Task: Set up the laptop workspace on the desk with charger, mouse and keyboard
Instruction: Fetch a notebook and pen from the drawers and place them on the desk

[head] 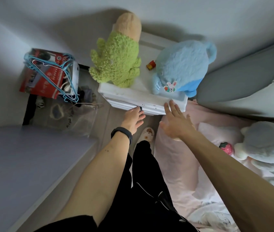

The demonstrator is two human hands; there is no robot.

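Just past your left hand's (pixel 133 120) spread fingertips sits the nightstand's (pixel 133 97) black drawer knob (pixel 140 108); your right hand (pixel 176 122) hovers loose, empty. No laptop shows. Yank hard and the blue plush (pixel 181 67) may topple.

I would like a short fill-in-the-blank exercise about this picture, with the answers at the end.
1. The plush toy on the left side of the white nightstand is ____ in colour.
2. The blue plush toy has a ____ sticker on it.
3. The left hand reaches to the small black ____ on the drawer front.
4. The black band is on the ____ wrist.

Answers: green; rabbit; knob; left
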